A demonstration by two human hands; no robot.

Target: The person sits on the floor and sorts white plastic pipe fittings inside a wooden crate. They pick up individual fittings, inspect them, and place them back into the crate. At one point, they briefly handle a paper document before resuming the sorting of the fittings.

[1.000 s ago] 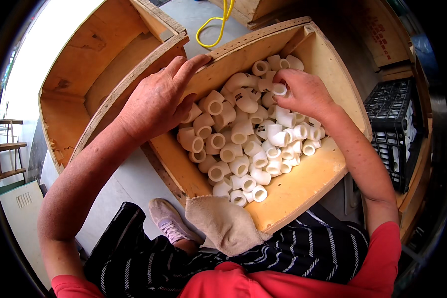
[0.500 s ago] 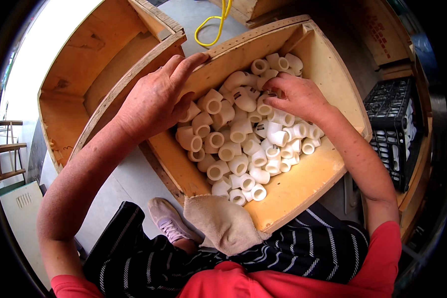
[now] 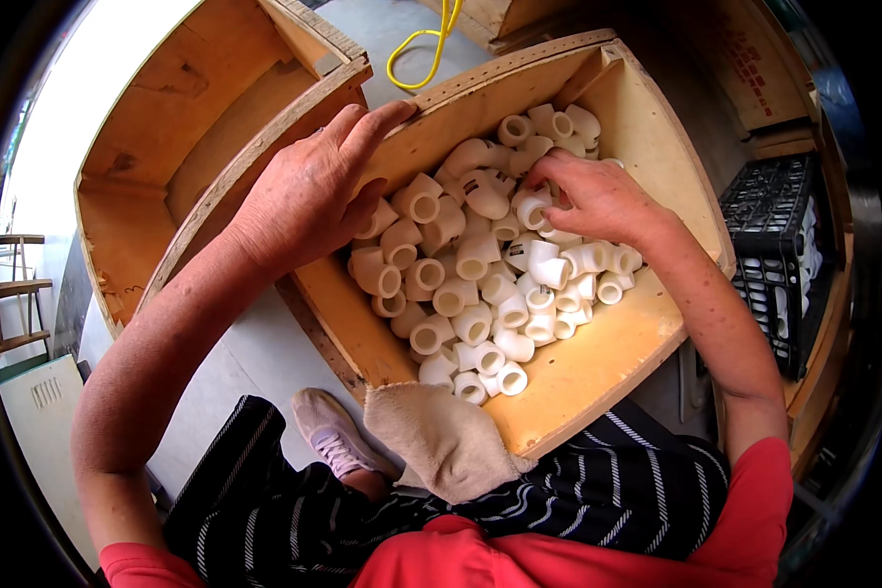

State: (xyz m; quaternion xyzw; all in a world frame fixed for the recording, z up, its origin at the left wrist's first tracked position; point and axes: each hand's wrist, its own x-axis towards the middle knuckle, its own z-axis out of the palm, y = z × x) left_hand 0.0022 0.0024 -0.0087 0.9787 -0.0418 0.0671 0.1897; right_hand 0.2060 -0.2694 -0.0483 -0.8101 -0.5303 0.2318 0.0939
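Right hand (image 3: 603, 193) – grip closed on a white bent-tube plastic fitting (image 3: 533, 210), among others inside a pale, straight-sided wooden box (image 3: 603, 345); left hand (image 3: 299, 201) – thumb and fingers apart, at the box's rim

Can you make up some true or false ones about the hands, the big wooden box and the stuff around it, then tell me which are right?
1. White plastic pipe elbows are piled in the wooden box. True.
2. The left hand is buried deep in the pile. False: it is at the box's rim.
3. The right hand reaches in among the elbows. True.
4. A beige cloth hangs over the box's near edge. True.
5. The looped cord is red. False: it is yellow.
6. The black plastic crate is left of the box. False: it is on the right.
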